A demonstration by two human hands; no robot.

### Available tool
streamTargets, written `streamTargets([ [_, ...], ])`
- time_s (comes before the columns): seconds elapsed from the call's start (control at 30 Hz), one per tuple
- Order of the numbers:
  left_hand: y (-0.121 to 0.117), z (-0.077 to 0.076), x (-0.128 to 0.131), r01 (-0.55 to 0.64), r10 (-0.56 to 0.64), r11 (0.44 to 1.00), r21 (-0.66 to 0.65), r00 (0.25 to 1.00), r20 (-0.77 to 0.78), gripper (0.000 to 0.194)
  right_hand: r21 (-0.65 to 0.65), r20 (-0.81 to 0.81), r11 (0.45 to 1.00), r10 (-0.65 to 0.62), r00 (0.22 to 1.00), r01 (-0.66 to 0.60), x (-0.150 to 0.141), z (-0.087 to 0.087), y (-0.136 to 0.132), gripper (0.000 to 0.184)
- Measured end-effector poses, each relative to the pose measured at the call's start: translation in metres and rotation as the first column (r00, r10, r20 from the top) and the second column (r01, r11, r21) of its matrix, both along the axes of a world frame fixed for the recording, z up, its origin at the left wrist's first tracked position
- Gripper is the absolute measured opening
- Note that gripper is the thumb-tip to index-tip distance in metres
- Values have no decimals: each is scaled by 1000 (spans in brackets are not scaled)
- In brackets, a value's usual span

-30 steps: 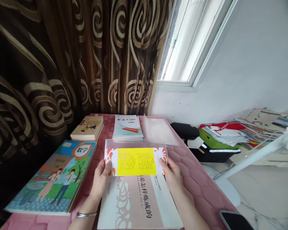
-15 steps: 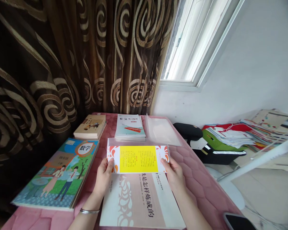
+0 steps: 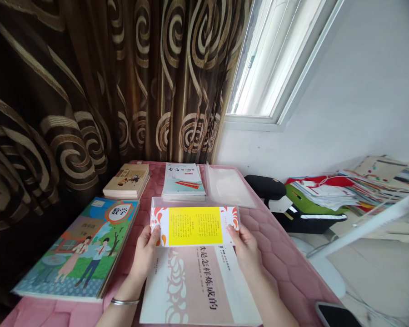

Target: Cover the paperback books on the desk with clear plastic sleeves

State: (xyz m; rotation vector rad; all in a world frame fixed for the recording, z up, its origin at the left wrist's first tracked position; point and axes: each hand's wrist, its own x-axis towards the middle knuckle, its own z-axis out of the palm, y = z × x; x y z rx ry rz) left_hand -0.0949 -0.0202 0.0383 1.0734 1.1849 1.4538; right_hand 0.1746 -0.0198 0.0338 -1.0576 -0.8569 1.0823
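Barely anything is shifting since the earlier frame except the view, which is sliding slightly to the left; the yellow-and-white printed paper strip with orange-red swirls (image 3: 195,227) is staying between the two hands. It is lying crosswise over the upper part of a pale book with a brownish-pink panel (image 3: 191,286), and clear plastic film (image 3: 191,202) is showing past its far edge.

The left hand (image 3: 145,254) is pinching the left end, its thumb pressing on top, and the right hand (image 3: 249,254) is gripping the right end the same way. On both, the fingers are closing down to the strip's thickness, but their undersides are hiding, so whether they are also catching film or book, I cannot tell. The strip's middle is spanning between the hands with no finger on it.

From here, uneven pulling could be creasing or tearing the thin paper, since only its ends are being held. Loosening one thumb could be letting the slick film slip askew. Pushing away could be nudging the white-and-teal booklets (image 3: 182,179), which are sitting just beyond on the pink quilted table (image 3: 276,250).
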Motion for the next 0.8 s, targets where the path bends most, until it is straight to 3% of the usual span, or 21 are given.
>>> streamTargets([
  [0.33,-2,5,1,-21,21,1000,2,1000,-6,36,10,-12,1000,1,1000,-1,0,-1,0,47],
  [0.8,1,-4,-1,21,-21,1000,8,999,32,35,5,-2,1000,-6,1000,6,-1,1,-1,47],
])
